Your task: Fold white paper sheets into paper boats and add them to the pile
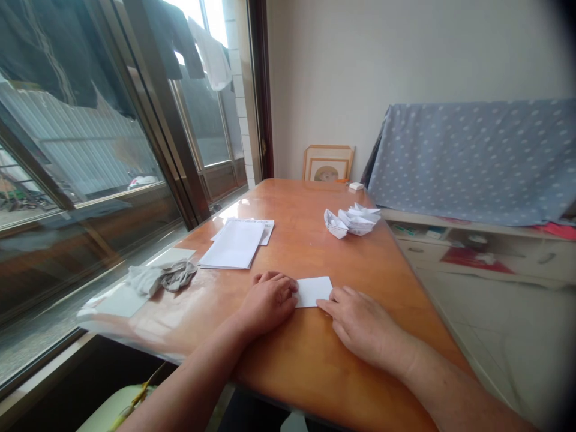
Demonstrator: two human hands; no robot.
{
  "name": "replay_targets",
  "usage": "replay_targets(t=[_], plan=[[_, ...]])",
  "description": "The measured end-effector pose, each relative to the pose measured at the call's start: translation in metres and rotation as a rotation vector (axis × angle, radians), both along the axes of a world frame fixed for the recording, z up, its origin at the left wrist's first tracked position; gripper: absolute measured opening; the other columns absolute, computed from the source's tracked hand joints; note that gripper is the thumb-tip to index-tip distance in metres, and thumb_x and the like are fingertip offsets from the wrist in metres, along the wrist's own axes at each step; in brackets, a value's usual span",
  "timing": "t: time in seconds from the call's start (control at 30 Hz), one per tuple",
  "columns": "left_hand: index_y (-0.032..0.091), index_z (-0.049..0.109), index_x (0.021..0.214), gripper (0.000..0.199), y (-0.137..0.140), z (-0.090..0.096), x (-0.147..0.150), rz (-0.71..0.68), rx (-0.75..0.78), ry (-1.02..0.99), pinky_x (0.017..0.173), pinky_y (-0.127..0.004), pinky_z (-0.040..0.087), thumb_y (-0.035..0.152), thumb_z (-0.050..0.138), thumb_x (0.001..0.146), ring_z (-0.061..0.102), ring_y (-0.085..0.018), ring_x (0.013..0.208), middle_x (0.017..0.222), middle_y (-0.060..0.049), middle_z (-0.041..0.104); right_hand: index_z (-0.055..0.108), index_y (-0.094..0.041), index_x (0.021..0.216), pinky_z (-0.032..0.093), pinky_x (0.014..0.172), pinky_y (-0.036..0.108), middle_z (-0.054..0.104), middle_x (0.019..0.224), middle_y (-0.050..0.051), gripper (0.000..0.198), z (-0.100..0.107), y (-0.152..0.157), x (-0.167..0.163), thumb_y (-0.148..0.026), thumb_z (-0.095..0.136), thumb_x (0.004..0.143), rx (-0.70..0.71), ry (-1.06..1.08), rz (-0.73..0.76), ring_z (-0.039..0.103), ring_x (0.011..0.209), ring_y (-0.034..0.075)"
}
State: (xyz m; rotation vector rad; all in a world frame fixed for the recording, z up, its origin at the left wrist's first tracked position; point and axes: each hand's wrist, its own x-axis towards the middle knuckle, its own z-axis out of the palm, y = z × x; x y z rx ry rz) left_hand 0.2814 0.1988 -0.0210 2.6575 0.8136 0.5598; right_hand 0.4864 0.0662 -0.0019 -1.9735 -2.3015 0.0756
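Hands [270, 302] touch paper [310, 290]; another sheet [267, 235] bears illegible writing [263, 222].

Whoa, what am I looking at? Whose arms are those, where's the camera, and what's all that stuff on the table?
There's no robot here, just a person's bare left hand and right hand. The camera is worn on their head, looking forward and down, so you see almost what they see.

Both hands are at a small white paper lying on the wooden table, one at each end. Farther left are white sheets and a crumpled gray cloth. Toward the far right sit pointy folded paper shapes.
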Motion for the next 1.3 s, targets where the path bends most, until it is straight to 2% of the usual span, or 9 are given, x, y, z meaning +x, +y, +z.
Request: replay_targets(t=[0.27,0.53,0.7,0.83,0.97,1.13,1.3], plan=[[0.028,0.066,0.102,0.023,0.004,0.000,-0.004,-0.023,-0.038,-0.002,0.106,-0.047,0.032,0.025,0.061,0.080,0.054,-0.027,0.114,0.110,-0.002,0.070,0.063,-0.035,0.130,0.038,0.083,0.032,0.059,0.098,0.007,0.042,0.000,-0.002,-0.006,-0.019,0.041,0.099,0.034,-0.059,0.021,0.053,0.092,0.021],[0.029,0.067,0.100,0.022,0.002,0.004,-0.006,-0.010,-0.083,-0.010,0.106,-0.048,0.032,0.031,0.064,0.078,0.052,-0.029,0.115,0.108,-0.003,0.069,0.056,-0.040,0.139,0.040,0.085,0.035,0.063,0.106,0.008,0.046,0.013,0.001,-0.020,-0.022,0.038,0.100,-0.082,-0.096,-0.006,0.058,0.095,0.023],[0.028,0.067,0.098,0.020,0.004,0.001,-0.007,-0.010,-0.075,-0.011,0.104,-0.048,0.033,0.033,0.064,0.079,0.051,-0.030,0.114,0.104,-0.004,0.068,0.057,-0.038,0.138,0.041,0.085,0.036,0.065,0.107,0.010,0.047,0.023,0.007,-0.034,-0.020,0.040,0.097,-0.155,-0.173,-0.012,0.062,0.095,0.024],[0.027,0.067,0.099,0.021,0.004,0.000,-0.008,-0.001,-0.082,-0.005,0.105,-0.052,0.031,0.035,0.065,0.079,0.051,-0.030,0.113,0.104,-0.004,0.067,0.059,-0.036,0.135,0.042,0.083,0.036,0.067,0.107,0.011,0.044,0.023,0.009,-0.042,-0.022,0.043,0.097,-0.148,-0.234,-0.010,0.064,0.094,0.026],[0.027,0.066,0.099,0.021,0.004,-0.002,-0.008,-0.003,-0.074,-0.016,0.107,-0.055,0.027,0.030,0.065,0.078,0.051,-0.031,0.113,0.103,-0.004,0.067,0.059,-0.037,0.135,0.043,0.082,0.037,0.067,0.107,0.010,0.043,0.021,0.005,-0.037,-0.022,0.041,0.098,-0.126,-0.280,-0.031,0.065,0.094,0.027],[0.027,0.066,0.098,0.021,0.003,-0.002,-0.008,0.001,-0.068,-0.018,0.109,-0.056,0.023,0.027,0.062,0.077,0.051,-0.031,0.114,0.102,-0.004,0.067,0.056,-0.038,0.138,0.042,0.091,0.040,0.065,0.125,0.012,0.044,0.019,-0.004,-0.022,-0.023,0.040,0.100,-0.110,-0.309,-0.100,0.062,0.109,0.029],[0.027,0.066,0.100,0.024,0.004,0.002,-0.008,-0.016,-0.106,0.030,0.109,-0.055,0.025,0.030,0.061,0.077,0.050,-0.032,0.115,0.106,-0.005,0.067,0.053,-0.037,0.142,0.043,0.090,0.040,0.066,0.126,0.012,0.052,0.016,-0.011,-0.016,-0.015,0.038,0.097,-0.159,-0.372,-0.160,0.065,0.105,0.028]])
